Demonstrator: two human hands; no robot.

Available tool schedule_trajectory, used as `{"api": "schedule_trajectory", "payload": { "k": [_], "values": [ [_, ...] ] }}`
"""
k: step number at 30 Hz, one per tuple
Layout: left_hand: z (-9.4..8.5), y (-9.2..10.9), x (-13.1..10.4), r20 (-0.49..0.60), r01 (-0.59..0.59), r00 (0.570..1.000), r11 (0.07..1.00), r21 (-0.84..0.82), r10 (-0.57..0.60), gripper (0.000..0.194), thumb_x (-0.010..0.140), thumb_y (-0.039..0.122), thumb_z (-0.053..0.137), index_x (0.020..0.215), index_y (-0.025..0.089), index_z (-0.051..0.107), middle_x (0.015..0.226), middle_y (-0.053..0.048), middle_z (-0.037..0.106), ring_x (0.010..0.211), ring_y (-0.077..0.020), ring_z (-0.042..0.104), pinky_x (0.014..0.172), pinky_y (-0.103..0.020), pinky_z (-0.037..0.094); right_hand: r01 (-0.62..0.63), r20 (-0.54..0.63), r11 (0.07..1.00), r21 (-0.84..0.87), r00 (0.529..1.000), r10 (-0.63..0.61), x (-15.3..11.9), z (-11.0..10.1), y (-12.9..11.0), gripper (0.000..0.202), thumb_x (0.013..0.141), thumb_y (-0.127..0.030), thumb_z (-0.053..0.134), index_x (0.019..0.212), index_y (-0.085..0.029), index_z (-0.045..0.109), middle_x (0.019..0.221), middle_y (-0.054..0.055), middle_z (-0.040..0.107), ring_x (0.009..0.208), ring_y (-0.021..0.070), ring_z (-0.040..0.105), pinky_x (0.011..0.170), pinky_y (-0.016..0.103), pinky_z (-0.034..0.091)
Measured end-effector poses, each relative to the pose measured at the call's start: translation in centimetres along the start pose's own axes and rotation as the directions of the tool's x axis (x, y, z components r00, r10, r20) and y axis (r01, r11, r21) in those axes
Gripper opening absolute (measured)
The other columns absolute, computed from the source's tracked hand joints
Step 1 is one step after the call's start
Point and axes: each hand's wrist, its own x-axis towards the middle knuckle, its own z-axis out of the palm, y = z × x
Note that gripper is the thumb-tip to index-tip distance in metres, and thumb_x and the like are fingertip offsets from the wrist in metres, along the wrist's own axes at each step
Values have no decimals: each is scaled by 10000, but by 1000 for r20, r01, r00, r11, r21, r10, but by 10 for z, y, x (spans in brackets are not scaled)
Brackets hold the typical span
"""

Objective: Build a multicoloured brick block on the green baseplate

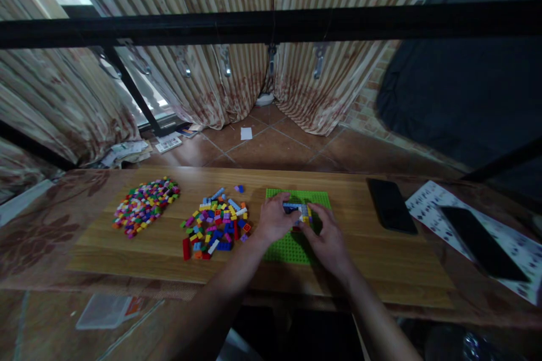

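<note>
A green studded baseplate [288, 251] lies on the wooden board, with a small brick structure [305, 213] of white, yellow, blue and grey bricks standing on it. My left hand [275, 217] is at the structure's left side, its fingers curved and the thumb reaching toward the white bricks. On the right side, my right hand [328, 237] has its thumb and index finger apart around the structure's edge, touching it. Both hands partly cover the structure, and whether a loose brick sits between the fingers is too small to tell.
Left of the baseplate is a spread of mixed bricks [218, 223]; farther left lies a pile of small pieces [146, 206]. A black phone [392, 206], a printed sheet [432, 197] and another dark device [483, 242] lie at the right.
</note>
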Motion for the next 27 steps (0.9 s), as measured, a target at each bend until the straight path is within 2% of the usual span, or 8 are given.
{"api": "schedule_trajectory", "payload": {
  "k": [8, 13, 19, 22, 25, 27],
  "values": [
    [3, -3, 6, 19, 47, 999, 998, -44, -46, 499, 668, 187, 700, 1162, 201, 630, 1067, -65, 714, 1016, -227, 650, 944, -359, 480, -93, -64, 993, 70, 993, 98, -4, 14, -2, 463, 830, -369, 531, 1248, -170, 533, 1206, 134, 607, 1136, 268, 553, 1002, 484, 415],
    [7, -4, 10, 24, 75, 997, 992, -105, -73, 419, 638, 149, 716, 1047, 234, 679, 1011, -27, 727, 985, -207, 658, 930, -328, 486, -127, -90, 981, 145, 986, 141, -3, 19, -5, 474, 803, -322, 542, 1253, -174, 531, 1207, 132, 612, 1119, 259, 570, 975, 463, 438],
    [4, 2, 6, 23, 61, 998, 996, -67, -59, 315, 653, 168, 708, 964, 219, 695, 967, -36, 731, 946, -209, 663, 905, -337, 496, -141, -62, 974, 175, 986, 154, -5, 18, -2, 506, 809, -368, 560, 1270, -164, 521, 1235, 142, 610, 1137, 260, 575, 996, 474, 427],
    [-6, 4, 0, -17, 15, 1000, 997, -69, -16, 336, 689, 210, 702, 1023, 195, 678, 1016, -64, 723, 972, -220, 663, 919, -356, 492, -133, -91, 966, 224, 983, 157, -11, 13, 0, 564, 807, -428, 597, 1296, -166, 495, 1255, 155, 602, 1149, 264, 575, 999, 489, 425],
    [-25, 0, -17, -151, -71, 987, 993, -93, 57, 295, 747, 230, 661, 1037, 178, 671, 1070, -86, 709, 1043, -227, 640, 982, -381, 456, -112, -203, 953, 280, 964, 173, -26, 4, 0, 578, 796, -466, 620, 1283, -175, 505, 1244, 162, 607, 1117, 268, 592, 943, 485, 467],
    [-42, -6, -37, -241, -115, 967, 986, -121, 83, 234, 777, 215, 625, 1003, 180, 677, 1068, -82, 707, 1055, -222, 631, 1004, -387, 440, -120, -246, 945, 304, 949, 199, -40, -2, -1, 556, 803, -469, 616, 1268, -182, 518, 1216, 156, 622, 1080, 262, 608, 902, 465, 494]
  ]
}}
